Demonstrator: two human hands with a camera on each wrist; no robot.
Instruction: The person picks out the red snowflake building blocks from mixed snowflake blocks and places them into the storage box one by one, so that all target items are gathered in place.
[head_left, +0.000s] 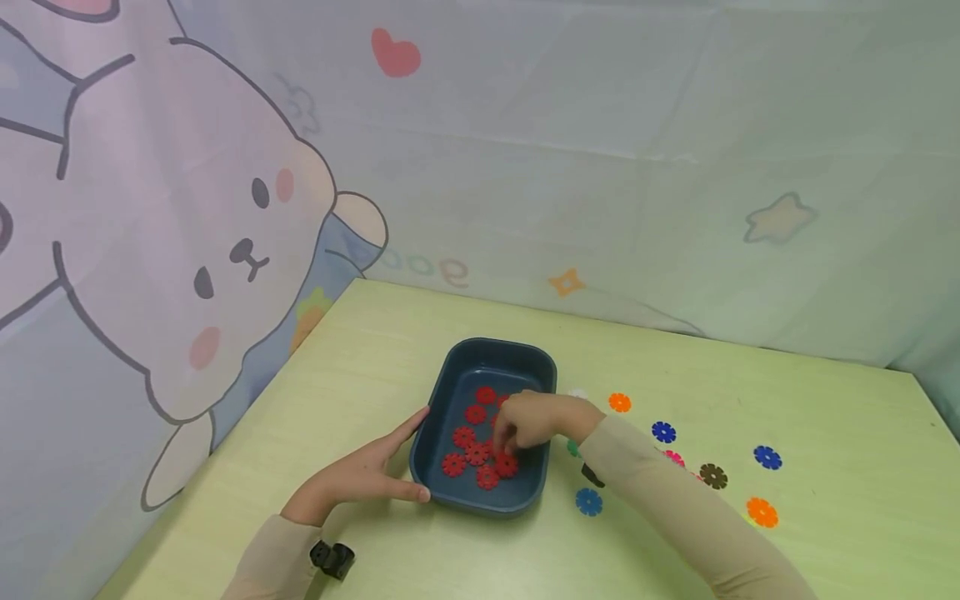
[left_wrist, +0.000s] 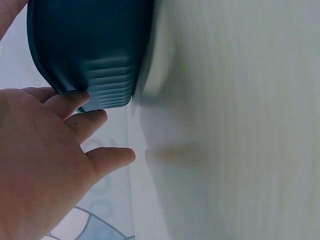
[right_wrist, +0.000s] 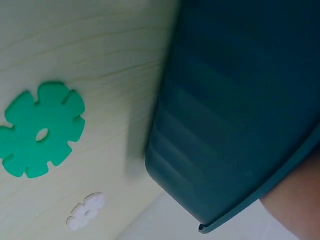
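A dark blue rectangular box (head_left: 487,500) stands on the table, with several red snowflake-shaped plastic discs (head_left: 453,465) lying on its floor. My left hand (head_left: 360,479) is spread at the box's left side, index fingertip at the side rim and thumb tip at the near corner. In the left wrist view, its straight fingers (left_wrist: 90,122) lie along the ribbed outer wall. My right hand (head_left: 528,419) reaches over the right rim into the box, fingers bent down among the red discs. Its fingertips are right at one red disc (head_left: 507,466); I cannot tell whether they pinch it.
Right of the box lie loose discs: orange (head_left: 619,402), dark blue (head_left: 663,432), brown (head_left: 713,476), light blue (head_left: 588,502). A green disc (right_wrist: 45,131) and a white one (right_wrist: 86,211) lie beside its right wall. A printed cloth (head_left: 562,167) hangs behind the table.
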